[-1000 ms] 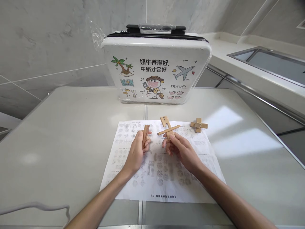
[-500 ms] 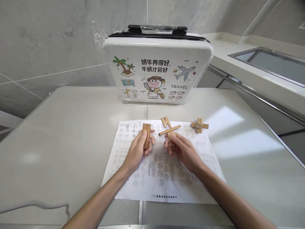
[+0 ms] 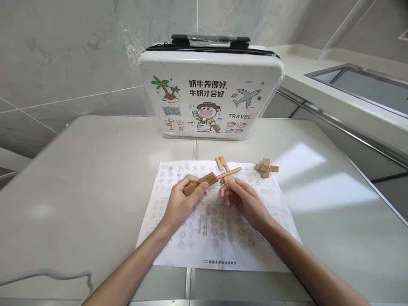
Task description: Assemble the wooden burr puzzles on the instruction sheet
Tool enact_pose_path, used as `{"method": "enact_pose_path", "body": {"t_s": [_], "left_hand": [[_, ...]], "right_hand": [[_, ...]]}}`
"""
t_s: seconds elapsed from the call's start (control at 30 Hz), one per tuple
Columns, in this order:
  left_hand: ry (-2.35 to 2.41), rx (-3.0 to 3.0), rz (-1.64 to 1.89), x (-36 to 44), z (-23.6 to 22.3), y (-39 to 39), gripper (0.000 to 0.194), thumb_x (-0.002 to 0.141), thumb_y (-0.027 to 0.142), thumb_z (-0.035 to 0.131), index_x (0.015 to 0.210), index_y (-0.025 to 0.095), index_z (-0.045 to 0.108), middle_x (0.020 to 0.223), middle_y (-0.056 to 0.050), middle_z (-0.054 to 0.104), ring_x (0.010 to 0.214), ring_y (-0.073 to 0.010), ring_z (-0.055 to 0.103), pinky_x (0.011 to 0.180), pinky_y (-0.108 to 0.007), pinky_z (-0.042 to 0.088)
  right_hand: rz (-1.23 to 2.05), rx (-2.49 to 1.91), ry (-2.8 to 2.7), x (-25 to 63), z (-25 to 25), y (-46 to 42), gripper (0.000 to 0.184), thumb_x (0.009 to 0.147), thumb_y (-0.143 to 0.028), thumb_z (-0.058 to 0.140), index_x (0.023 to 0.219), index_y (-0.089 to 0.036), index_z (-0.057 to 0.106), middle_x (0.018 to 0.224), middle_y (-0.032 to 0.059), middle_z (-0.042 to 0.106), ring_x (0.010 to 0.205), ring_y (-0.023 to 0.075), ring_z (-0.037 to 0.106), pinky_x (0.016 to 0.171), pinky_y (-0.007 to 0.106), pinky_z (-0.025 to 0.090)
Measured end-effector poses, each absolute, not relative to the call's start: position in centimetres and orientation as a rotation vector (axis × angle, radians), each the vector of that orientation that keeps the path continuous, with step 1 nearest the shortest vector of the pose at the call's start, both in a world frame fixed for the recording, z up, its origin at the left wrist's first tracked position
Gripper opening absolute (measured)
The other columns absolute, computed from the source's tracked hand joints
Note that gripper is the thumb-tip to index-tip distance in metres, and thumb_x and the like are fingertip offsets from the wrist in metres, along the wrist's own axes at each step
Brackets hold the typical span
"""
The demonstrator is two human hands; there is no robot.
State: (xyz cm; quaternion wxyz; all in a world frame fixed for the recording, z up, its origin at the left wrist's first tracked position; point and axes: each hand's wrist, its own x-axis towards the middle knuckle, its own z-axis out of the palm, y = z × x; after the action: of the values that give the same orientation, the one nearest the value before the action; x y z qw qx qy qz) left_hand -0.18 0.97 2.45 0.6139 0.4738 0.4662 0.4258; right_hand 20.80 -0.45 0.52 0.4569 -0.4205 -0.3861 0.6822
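Observation:
My left hand (image 3: 188, 191) is closed on a flat wooden puzzle piece (image 3: 208, 180) with a dark mark near its end, tilted up toward the right. Between thumb and fingers, my right hand (image 3: 240, 191) pinches a notched wooden puzzle piece (image 3: 220, 162), marked with a dark character. A slim wooden rod (image 3: 234, 171) crosses this notched piece. The left piece's tip meets or overlaps the rod's left end; whether they touch I cannot tell. Under both hands lies a printed instruction sheet (image 3: 219, 250) with rows of small puzzle drawings.
An assembled wooden cross-shaped puzzle (image 3: 266, 168) rests at the sheet's upper right corner. Behind the sheet stands a plastic-wrapped white suitcase (image 3: 178, 68) with cartoon prints. A grey cable (image 3: 47, 272) lies at the table's (image 3: 79, 178) lower left. A counter with a sink (image 3: 360, 85) is at right.
My left hand has turned its piece from upright to slanting rightward, bringing its end to the rod. My right hand and its pieces have stayed nearly still.

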Motion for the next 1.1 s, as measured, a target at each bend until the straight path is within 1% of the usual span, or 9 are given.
{"method": "enact_pose_path", "body": {"t_s": [0.13,0.2,0.27,0.33,0.4,0.57,0.73,0.87,1.1], "left_hand": [[1.067,0.993,1.089,-0.32,2.07,1.09,0.045,0.08,0.044,0.093,0.071,0.018,0.057,0.067,0.006,0.048,0.058,-0.0072,0.043,0.052,-0.022,0.036],[1.02,0.964,1.133,-0.23,2.08,1.23,0.042,0.081,0.042,0.093,0.072,0.017,0.06,0.077,0.003,0.056,0.068,-0.0091,0.054,0.062,-0.022,0.046],[0.936,0.922,1.152,-0.12,2.2,1.37,0.037,0.084,0.041,0.09,0.076,0.017,0.064,0.095,-0.002,0.068,0.087,-0.0138,0.066,0.079,-0.025,0.055],[0.841,0.852,1.151,-0.06,2.36,1.45,0.034,0.085,0.036,0.089,0.077,0.016,0.063,0.113,-0.006,0.073,0.103,-0.019,0.072,0.096,-0.031,0.057],[0.763,0.784,1.123,-0.07,2.54,1.48,0.034,0.084,0.032,0.091,0.077,0.017,0.061,0.116,-0.007,0.075,0.105,-0.0215,0.075,0.103,-0.037,0.057],[0.734,0.785,1.061,-0.05,2.87,1.37,0.035,0.088,0.042,0.089,0.092,0.016,0.066,0.09,-0.004,0.074,0.085,-0.0175,0.075,0.09,-0.033,0.061],[0.772,0.909,1.019,0.33,2.71,1.05,0.032,0.102,0.049,0.072,0.115,0.022,0.061,0.072,0.004,0.062,0.061,-0.0099,0.053,0.066,-0.024,0.052],[0.822,1.001,0.944,0.39,2.43,0.81,0.04,0.107,0.059,0.057,0.12,0.022,0.064,0.067,0.006,0.047,0.055,-0.0102,0.035,0.051,-0.021,0.039],[0.854,1.13,0.852,0.25,2.33,0.48,0.053,0.107,0.063,0.05,0.137,0.022,0.066,0.069,0.005,0.038,0.057,-0.0117,0.035,0.049,-0.022,0.036]], "right_hand": [[1.686,-1.049,-0.935,20.81,0.57,-0.49,0.04,0.103,-0.06,0.066,0.108,-0.02,0.07,0.093,0.0054,0.07,0.068,0.0147,0.056,0.061,0.028,0.046],[1.684,-1.051,-0.931,20.81,0.52,-0.5,0.041,0.102,-0.06,0.067,0.109,-0.02,0.07,0.092,0.0053,0.07,0.068,0.0149,0.056,0.061,0.029,0.046],[1.684,-1.049,-0.936,20.81,0.43,-0.49,0.041,0.102,-0.06,0.067,0.109,-0.02,0.071,0.092,0.0056,0.071,0.068,0.0151,0.057,0.062,0.029,0.046],[1.683,-1.045,-0.936,20.82,0.32,-0.46,0.042,0.102,-0.061,0.067,0.109,-0.02,0.071,0.092,0.0055,0.071,0.068,0.0153,0.057,0.062,0.029,0.047],[1.681,-1.042,-0.933,20.84,0.23,-0.42,0.042,0.101,-0.061,0.067,0.109,-0.02,0.071,0.092,0.0054,0.071,0.068,0.0153,0.058,0.062,0.029,0.047],[1.684,-1.042,-0.929,20.85,0.06,-0.36,0.043,0.102,-0.061,0.067,0.11,-0.019,0.071,0.092,0.0052,0.071,0.068,0.015,0.057,0.062,0.029,0.047],[1.702,-1.035,-0.896,20.82,0.21,-0.39,0.042,0.101,-0.06,0.068,0.111,-0.019,0.071,0.092,0.0049,0.07,0.067,0.0145,0.057,0.061,0.028,0.047],[1.765,-0.987,-0.842,20.88,0.58,-0.37,0.039,0.1,-0.056,0.07,0.109,-0.018,0.071,0.086,0.0035,0.069,0.064,0.0136,0.054,0.06,0.028,0.044],[1.946,-0.875,-0.822,20.51,1.03,-0.62,0.034,0.103,-0.052,0.068,0.1,-0.018,0.071,0.078,0.0023,0.067,0.059,0.013,0.051,0.056,0.027,0.042]]}}
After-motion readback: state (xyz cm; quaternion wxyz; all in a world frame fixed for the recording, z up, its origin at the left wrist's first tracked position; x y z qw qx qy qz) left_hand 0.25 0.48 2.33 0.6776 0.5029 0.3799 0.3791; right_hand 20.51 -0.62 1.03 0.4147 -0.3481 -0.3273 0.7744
